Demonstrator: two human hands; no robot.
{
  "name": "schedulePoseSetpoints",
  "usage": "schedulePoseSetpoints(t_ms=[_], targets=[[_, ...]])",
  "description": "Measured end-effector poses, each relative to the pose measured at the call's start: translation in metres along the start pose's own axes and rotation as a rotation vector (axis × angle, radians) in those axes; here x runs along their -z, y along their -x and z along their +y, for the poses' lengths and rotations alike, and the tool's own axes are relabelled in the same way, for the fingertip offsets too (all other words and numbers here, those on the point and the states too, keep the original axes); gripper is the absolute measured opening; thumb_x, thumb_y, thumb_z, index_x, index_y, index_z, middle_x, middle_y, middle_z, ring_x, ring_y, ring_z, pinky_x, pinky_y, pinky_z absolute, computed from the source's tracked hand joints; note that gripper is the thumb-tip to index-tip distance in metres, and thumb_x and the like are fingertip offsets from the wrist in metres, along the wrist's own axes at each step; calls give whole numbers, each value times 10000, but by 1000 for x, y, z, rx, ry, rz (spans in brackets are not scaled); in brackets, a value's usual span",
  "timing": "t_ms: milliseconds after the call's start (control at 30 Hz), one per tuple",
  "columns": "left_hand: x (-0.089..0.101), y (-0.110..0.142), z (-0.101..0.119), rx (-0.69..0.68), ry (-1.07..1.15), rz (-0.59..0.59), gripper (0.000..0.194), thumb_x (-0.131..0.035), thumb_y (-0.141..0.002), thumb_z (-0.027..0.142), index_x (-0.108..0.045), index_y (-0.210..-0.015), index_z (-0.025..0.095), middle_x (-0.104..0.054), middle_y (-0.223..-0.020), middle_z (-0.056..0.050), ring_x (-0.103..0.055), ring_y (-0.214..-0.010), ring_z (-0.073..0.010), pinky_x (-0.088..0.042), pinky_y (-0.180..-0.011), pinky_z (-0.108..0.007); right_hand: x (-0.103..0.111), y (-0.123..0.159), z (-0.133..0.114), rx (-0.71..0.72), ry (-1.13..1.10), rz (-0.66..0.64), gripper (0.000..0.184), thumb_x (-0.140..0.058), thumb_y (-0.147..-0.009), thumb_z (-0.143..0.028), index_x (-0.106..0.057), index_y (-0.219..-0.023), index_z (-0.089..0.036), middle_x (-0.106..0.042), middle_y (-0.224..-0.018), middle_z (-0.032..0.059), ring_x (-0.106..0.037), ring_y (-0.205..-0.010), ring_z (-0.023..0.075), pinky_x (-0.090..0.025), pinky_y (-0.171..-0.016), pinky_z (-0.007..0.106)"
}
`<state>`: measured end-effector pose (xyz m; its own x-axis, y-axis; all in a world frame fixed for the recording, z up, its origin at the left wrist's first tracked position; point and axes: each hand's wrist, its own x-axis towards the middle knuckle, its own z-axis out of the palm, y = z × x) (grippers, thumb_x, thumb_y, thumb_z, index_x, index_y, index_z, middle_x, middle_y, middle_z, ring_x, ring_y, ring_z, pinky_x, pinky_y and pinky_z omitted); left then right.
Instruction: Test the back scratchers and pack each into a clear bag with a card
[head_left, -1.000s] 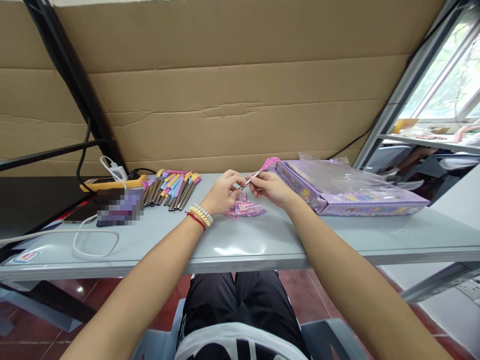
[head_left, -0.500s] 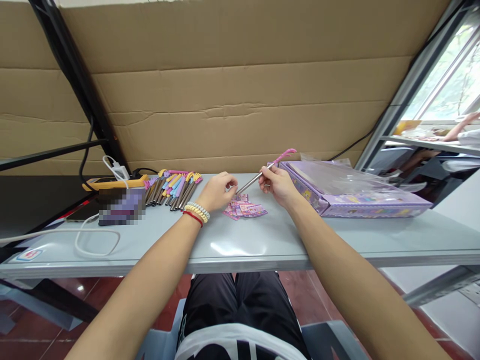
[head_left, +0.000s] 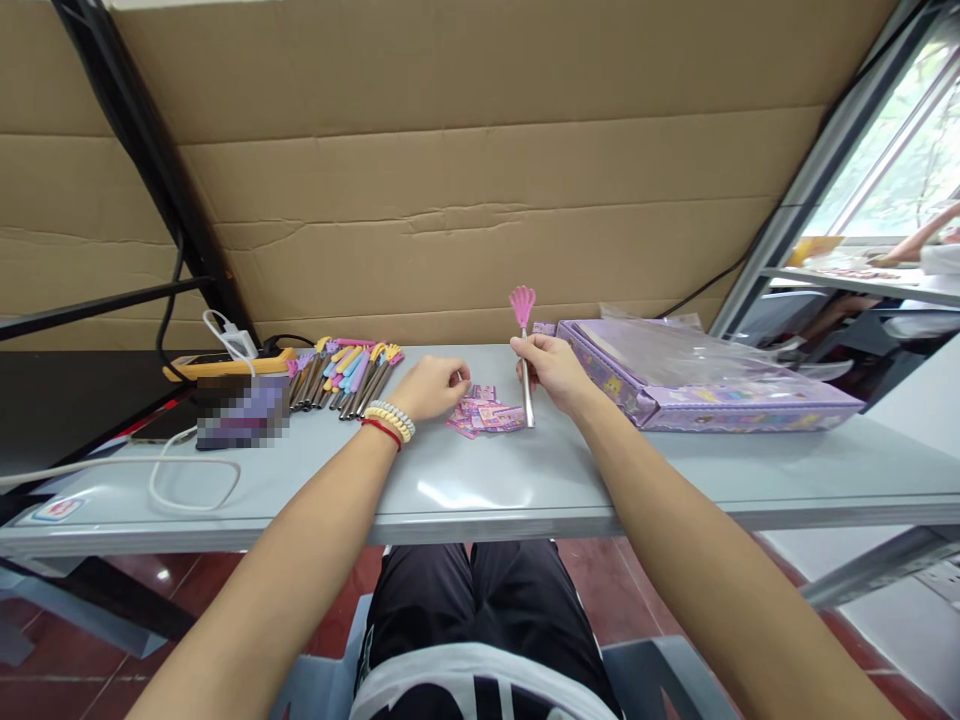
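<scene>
My right hand (head_left: 553, 370) is closed around the metal rod of a back scratcher (head_left: 523, 330). It stands nearly upright, its pink claw-shaped head at the top and the rod's lower end beside a small pile of pink printed cards (head_left: 491, 415). Over the left edge of that pile is my left hand (head_left: 433, 386), fingers curled and thumb and forefinger pinched; whether anything small is between them is hidden. Further left lies a heap of several back scratchers (head_left: 349, 375) with metal rods and yellow, pink, purple and blue heads.
A purple box (head_left: 750, 410) covered with clear plastic film (head_left: 690, 355) stands at the right on the grey table (head_left: 465, 490). To the left are a yellow-edged device (head_left: 180, 368), a white cable (head_left: 225, 500) and a blurred purple object (head_left: 244, 415). Cardboard (head_left: 465, 230) rises behind.
The back scratcher has swung from a slant toward my left hand to nearly upright, its head turning to face me. My left hand now sits apart from the rod's end.
</scene>
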<state>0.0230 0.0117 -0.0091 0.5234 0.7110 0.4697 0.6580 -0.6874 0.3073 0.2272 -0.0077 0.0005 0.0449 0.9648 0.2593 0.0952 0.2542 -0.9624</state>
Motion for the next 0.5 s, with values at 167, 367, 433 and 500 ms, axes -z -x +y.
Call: schedulePoseSetpoints(t_ms=[167, 367, 433, 500], targets=[[1, 0, -2, 12, -13, -15, 175, -523, -778, 223, -690, -807, 178, -666, -659, -4, -577, -607, -139, -409, -608, -265, 1, 0, 5, 24, 100, -43, 434, -695, -680, -562, -466, -666, -194, -447, -421, -65, -364, -363, 61, -279, -399, 216], [3, 0, -4, 54, -41, -21, 190, -517, -786, 245, -694, -820, 184, -685, -705, -17, -597, -643, -154, -428, -632, -274, -1, 5, 2, 22, 407, -75, 324, -594, -770, -468, -457, -662, -195, -452, -461, -57, -370, -428, 77, -275, -467, 237], [3, -1, -7, 88, -64, -13, 195, -513, -787, 254, -692, -820, 186, -694, -732, -26, -607, -668, -165, -432, -638, -280, -1, 5, 1, 31, 526, -66, 306, -569, -776, -464, -484, -675, -188, -459, -495, -50, -373, -465, 84, -269, -492, 243], [4, -1, -11, 139, -100, -3, 203, -507, -788, 268, -690, -823, 190, -704, -769, -38, -618, -702, -179, -440, -651, -290, -2, 6, 2, 67, 640, -74, 309, -559, -770, -472, -516, -681, -180, -475, -540, -40, -383, -510, 91, -264, -515, 247]])
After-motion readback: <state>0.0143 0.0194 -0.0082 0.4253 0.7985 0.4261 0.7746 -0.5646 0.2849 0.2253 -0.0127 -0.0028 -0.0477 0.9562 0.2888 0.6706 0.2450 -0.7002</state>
